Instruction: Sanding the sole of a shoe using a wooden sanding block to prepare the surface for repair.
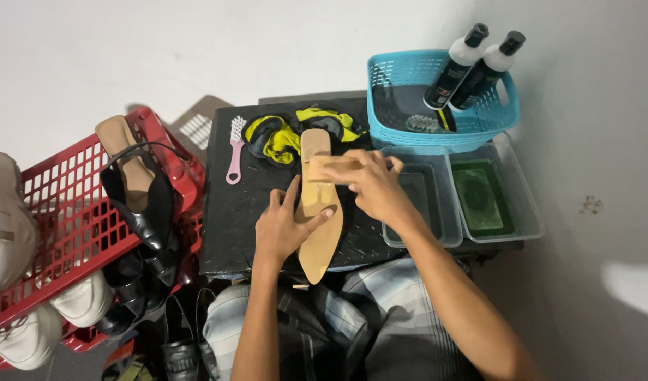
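Head view, looking straight down at my lap and a low black surface (232,212).

Object in hand: a flat pointed shoe (317,212), turned sole-up, tan sole showing. It lies at the middle of the surface, long axis running away from me: pointed toe toward my body and overhanging the near edge, heel end toward the yellow-and-black cloth (282,135).

Left hand (285,229): rests on the left side of the sole, near mid-length. Fingers partly spread, thumb laid across the sole. It presses rather than grips, so I log it as a flat, steadying hold.

Right hand (373,185): over the heel half of the shoe, coming in from the right. Fingers are curled around a small wooden-backed brush (332,168), which lies crosswise on the sole. Bristles are hidden, so I cannot tell how firmly they bear down.

Both hands touch the shoe; the left is nearer the toe, the right nearer the heel.

Surroundings:
- pink brush (234,149) beside the cloth, untouched
- blue basket (437,99) at the far right with two dark bottles (472,67)
- two clear trays (479,197), one holding something green
- red crate (77,226) of shoes to my left
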